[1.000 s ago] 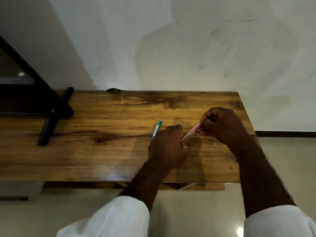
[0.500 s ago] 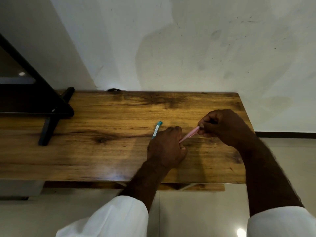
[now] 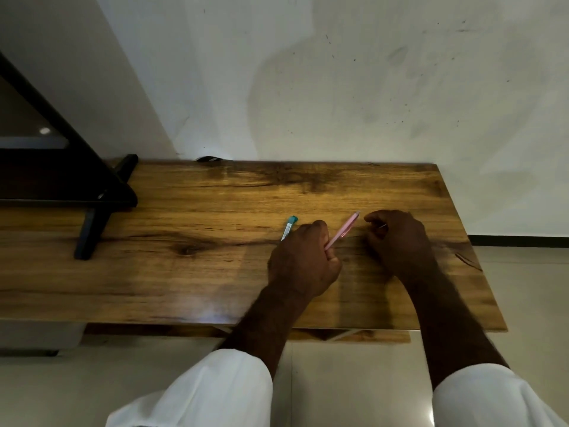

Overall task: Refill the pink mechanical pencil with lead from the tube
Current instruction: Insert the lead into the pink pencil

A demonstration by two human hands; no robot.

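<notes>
A wood-grain table [image 3: 191,272] meets a white wall [image 3: 338,87]. Right of centre, the left hand [image 3: 303,263] grasps the slim pink mechanical pencil [image 3: 345,230], tilted up, likely to present its top for loading. The right hand [image 3: 400,241] is curled beside it; whether it pinches anything I cannot tell. The teal-capped lead tube [image 3: 289,228] lies just left.

My sleeves are white, plain cloth. The left sleeve [image 3: 200,392] is loose and wide, with soft folds and a rounded cuff edge. The right sleeve [image 3: 492,399] is the same white, its hem a smooth curve. Past both cuffs my forearms are bare, with fine hair showing along them, and my left hand [image 3: 303,263] and right hand [image 3: 397,241] are bare too.
</notes>
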